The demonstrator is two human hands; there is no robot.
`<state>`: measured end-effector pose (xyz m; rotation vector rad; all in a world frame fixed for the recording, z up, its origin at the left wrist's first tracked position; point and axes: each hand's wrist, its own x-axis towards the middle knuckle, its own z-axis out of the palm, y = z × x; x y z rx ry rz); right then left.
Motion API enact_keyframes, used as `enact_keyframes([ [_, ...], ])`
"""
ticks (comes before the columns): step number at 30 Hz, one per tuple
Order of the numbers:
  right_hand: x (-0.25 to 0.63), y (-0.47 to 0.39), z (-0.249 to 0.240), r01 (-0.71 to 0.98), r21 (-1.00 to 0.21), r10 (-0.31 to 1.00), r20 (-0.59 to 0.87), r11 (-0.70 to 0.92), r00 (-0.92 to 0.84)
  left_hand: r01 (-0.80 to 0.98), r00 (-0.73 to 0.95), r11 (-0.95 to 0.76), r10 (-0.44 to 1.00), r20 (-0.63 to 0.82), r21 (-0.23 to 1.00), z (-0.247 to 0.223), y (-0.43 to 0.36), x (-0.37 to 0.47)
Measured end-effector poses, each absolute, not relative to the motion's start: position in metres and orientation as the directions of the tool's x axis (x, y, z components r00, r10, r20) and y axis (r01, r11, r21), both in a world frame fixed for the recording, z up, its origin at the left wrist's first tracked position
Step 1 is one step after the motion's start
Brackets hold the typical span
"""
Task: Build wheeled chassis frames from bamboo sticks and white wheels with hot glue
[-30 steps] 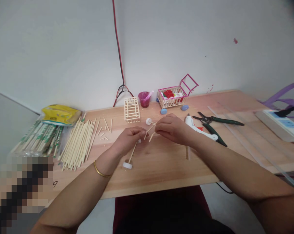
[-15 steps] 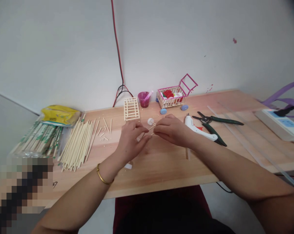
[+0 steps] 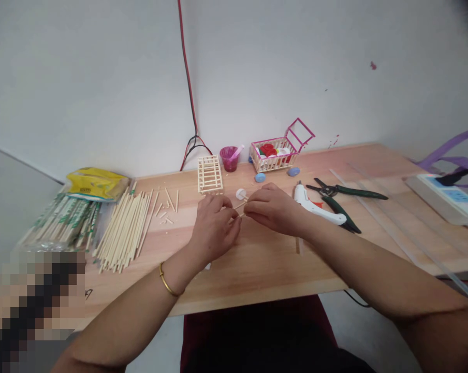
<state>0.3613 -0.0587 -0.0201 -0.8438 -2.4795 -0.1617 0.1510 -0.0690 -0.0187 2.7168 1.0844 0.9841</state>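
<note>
Thin wooden sticks [image 3: 240,206] span the short gap between my two hands, over the middle of the table. My right hand [image 3: 272,208] pinches their right ends with bent fingers. At the other side my left hand [image 3: 215,227], with a gold bangle on the wrist, has its fingertips drawn together on the left ends, which are hidden. A white round cap [image 3: 240,194] sits at the far end of a stick, just beyond my right fingertips. Behind my left hand lies a small ladder-like frame of sticks [image 3: 209,175]. Part of a white piece [image 3: 207,267] shows below my left wrist.
On the left are loose sticks [image 3: 123,233], cut bits and a yellow packet [image 3: 97,184]. A purple cup [image 3: 229,159] and a small stick cart [image 3: 275,155] stand by the wall. A white glue gun [image 3: 315,207], green-handled cutters [image 3: 358,192] and a power strip [image 3: 443,197] lie right.
My left fingers, spread apart before, have closed together at the stick ends, and that hand has turned slightly. My right hand stays almost in place.
</note>
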Motion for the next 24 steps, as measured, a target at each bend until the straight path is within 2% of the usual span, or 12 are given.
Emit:
enact_keyframes([
  [10, 0.3594, -0.0585, -0.0235, 0.592, -0.078, 0.546, 0.5, 0.802, -0.672, 0.614, 0.549, -0.754, 0.62, 0.561, 0.233, -0.0208, -0.0704, 0.155],
  [24, 0.3578, -0.0614, -0.0189, 0.594, -0.129, 0.56, 0.532, 0.794, -0.635, 0.613, 0.503, -0.744, 0.627, 0.595, 0.266, -0.0211, -0.0704, 0.1563],
])
